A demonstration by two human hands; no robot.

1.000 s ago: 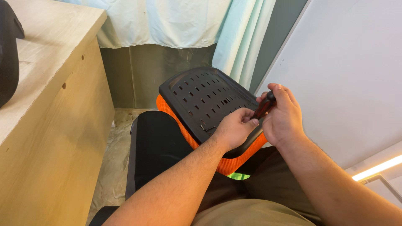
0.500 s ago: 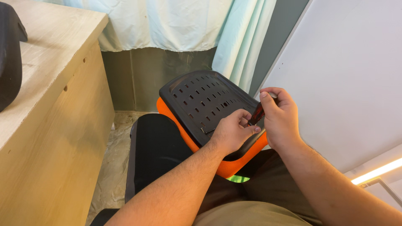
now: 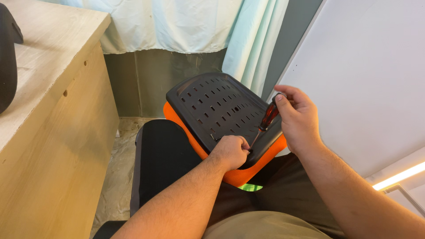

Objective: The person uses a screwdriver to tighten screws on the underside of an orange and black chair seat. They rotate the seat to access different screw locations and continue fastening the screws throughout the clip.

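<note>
A black slotted plastic panel (image 3: 217, 106) backed by orange mesh padding (image 3: 234, 176) rests tilted on my lap. My right hand (image 3: 299, 119) grips a screwdriver (image 3: 267, 118) with a dark red handle, its shaft slanting down to the panel's near edge. My left hand (image 3: 230, 150) is closed in a fist at that same edge, fingers pinched right by the screwdriver tip. What the fingers pinch is hidden.
A light wooden cabinet (image 3: 53, 132) stands to the left with a black object (image 3: 8, 57) on top. A black chair seat (image 3: 164, 155) lies under the panel. Pale curtains (image 3: 186, 22) hang behind, and a white board (image 3: 367, 75) leans at the right.
My right hand has lifted and tilted the screwdriver more upright. The left hand stays at the panel's near edge.
</note>
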